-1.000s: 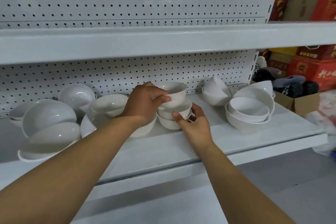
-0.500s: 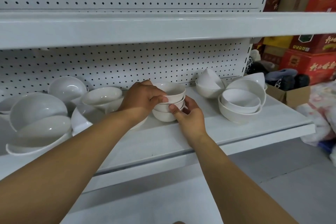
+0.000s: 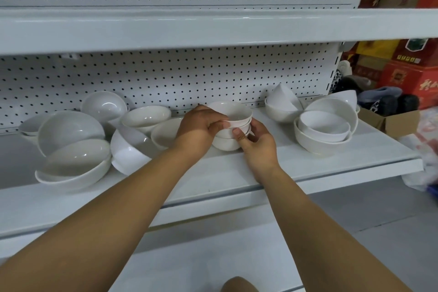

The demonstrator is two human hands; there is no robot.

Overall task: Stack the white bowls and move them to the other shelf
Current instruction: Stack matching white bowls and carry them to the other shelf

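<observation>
Gripping a small stack of white bowls point(image 3: 234, 112) from both sides, three nested upright as far as can be told, near the centre of the middle shelf point(image 3: 308, 168) and close to the pegboard point(image 3: 166, 78). Clasped at 9 o'clock by the left hand point(image 3: 199, 133), thumb laid along the top rim, fingers curled round the far wall. Clasped at 4 o'clock by the right hand point(image 3: 259, 147), thumb pressed against the middle rim, fingers tucked behind the lower bowls. Looks squared up, with the bottom bowl apparently touching the shelf.

Further out at 3 o'clock of the stack, well apart: larger nested bowls point(image 3: 324, 130). At 9 o'clock, beside the left wrist and beyond: loose bowls point(image 3: 71, 144), tipped and leaning together. At 12 o'clock, overhead: the upper shelf point(image 3: 213, 28).

Judged to be at the close of stacking this batch, on the verge of carrying. Next, probably: lift straight up with both hands level, keep the rims pinched against sliding, clear the neighbour at 9 o'clock, then carry across. Cannot tell from here which shelf is meant. Plenty left to stack.
</observation>
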